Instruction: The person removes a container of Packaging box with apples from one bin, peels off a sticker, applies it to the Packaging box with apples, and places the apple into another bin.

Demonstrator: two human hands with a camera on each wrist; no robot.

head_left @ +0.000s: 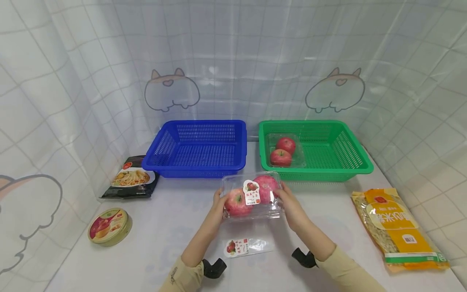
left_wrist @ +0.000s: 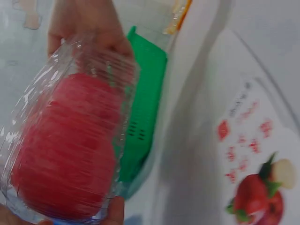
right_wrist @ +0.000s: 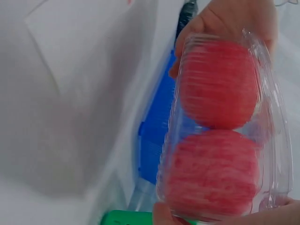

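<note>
We are holding the apple box (head_left: 251, 196) above the surface (head_left: 175, 227) with both hands (head_left: 293, 209) gripping its ends, and the slippery plastic may slide out and fall.

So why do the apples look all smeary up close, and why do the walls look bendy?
Left wrist view: the apple box is streaked with motion blur, and the green basket is soft too. Right wrist view: the same streaks run across the box. Head view: sharp, but its wide lens curves the tiled curtain near the edges, and light glints on the box lid.
</note>
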